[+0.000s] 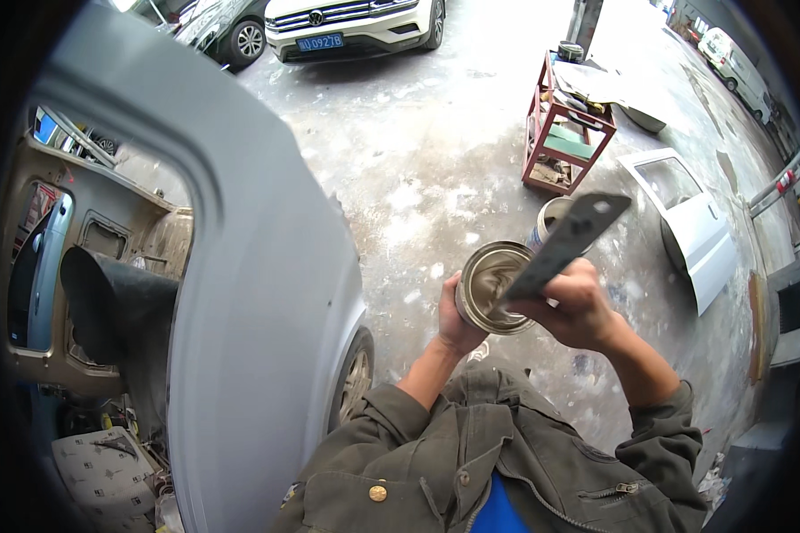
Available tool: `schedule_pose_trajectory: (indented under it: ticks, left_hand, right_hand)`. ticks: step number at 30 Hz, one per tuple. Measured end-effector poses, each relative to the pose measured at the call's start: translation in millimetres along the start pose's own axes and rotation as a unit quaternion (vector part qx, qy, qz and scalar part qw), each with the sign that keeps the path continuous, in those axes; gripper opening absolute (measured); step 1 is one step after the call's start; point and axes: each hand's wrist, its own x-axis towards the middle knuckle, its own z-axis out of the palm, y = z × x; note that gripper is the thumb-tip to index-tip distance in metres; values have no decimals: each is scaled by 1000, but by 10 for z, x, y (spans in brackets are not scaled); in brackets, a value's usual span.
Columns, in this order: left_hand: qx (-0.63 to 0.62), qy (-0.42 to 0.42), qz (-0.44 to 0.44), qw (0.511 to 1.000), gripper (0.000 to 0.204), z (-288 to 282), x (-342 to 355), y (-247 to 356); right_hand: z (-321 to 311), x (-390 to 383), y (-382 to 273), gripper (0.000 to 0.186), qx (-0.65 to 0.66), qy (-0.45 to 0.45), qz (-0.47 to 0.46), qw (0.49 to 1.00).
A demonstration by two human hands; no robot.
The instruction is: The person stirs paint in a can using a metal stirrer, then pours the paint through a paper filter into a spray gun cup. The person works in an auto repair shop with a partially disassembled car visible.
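- Right grip: the right hand (580, 306), at the can's 3 o'clock, is clenched around a flat dark scraper (573, 242), which slants toward 2 o'clock, its lower end at the can's mouth.
- Left grip: the left hand (458, 318) clasps the round can (465, 282) from its 8 o'clock side; brownish paste (489, 282) lies inside.
- From the can: a tub (551, 215) near 1 o'clock, a red cart (558, 118) beyond; grey car bodywork (258, 258) at 9; a white car (356, 27) at 11.
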Motion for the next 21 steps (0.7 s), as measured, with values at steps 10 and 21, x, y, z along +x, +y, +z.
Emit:
schedule_pose_trajectory:
  ticks: [10, 21]
  left_hand:
    - [-35, 64, 49, 996, 61, -450, 2282, 1134]
    - [-56, 35, 111, 992, 65, -1179, 4413, 3357]
  right_hand:
    - [-519, 1917, 2257, 13, -106, -37, -6, 994]
    - [182, 4647, 4388, 14, 50, -9, -37, 998]
